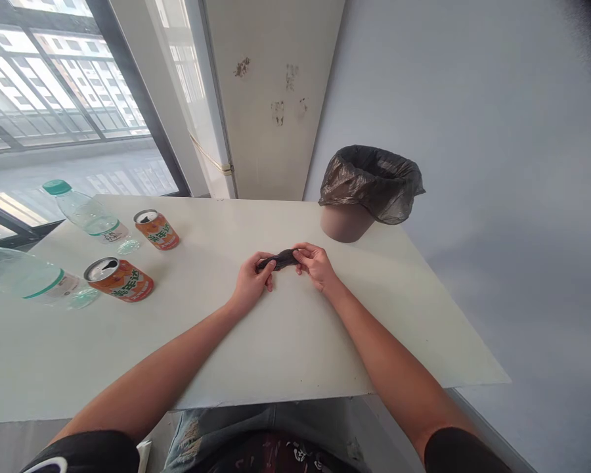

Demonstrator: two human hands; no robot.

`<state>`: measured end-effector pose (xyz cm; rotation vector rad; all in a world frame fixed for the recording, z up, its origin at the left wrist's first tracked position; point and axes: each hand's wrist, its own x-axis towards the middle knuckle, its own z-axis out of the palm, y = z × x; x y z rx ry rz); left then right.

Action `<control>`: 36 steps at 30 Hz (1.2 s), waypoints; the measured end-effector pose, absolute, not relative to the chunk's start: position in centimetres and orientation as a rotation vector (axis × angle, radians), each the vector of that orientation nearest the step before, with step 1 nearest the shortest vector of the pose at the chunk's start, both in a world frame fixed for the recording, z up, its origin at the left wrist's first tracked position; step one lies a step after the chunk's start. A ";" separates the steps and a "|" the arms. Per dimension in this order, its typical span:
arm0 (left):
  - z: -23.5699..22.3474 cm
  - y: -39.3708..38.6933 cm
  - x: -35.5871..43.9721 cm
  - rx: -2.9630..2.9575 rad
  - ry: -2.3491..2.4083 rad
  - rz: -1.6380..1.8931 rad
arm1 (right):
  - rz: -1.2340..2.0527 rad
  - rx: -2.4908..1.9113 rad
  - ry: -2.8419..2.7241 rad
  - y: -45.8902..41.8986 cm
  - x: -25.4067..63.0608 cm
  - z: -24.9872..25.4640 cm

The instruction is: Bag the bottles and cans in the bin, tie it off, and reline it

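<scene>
Between my two hands, just above the middle of the table, stretches a bunched dark plastic bag (285, 259), thin and folded into a narrow strip. My left hand (252, 279) pinches its left end between thumb and fingers. Its right end is gripped by the fingertips of my right hand (318, 266). Beyond my right hand stands a brownish trash bin (343, 224), upright, with a dark translucent bag liner (347, 187) folded over its rim. The inside of the bin is mostly hidden.
On the table's (276, 355) left side stand two opened orange cans, one nearer (121, 279) and one farther (157, 230). Beside them are two clear plastic bottles, one with a green cap (56, 187), the other (22, 272) cut by the frame edge. A wall (473, 164) borders the right.
</scene>
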<state>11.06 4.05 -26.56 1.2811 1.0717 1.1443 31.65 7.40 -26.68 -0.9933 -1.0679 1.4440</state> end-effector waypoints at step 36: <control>-25.8 4.7 10.5 1.231 0.969 1.078 | -0.201 -1.854 -1.880 -2.0 46.5 -17.6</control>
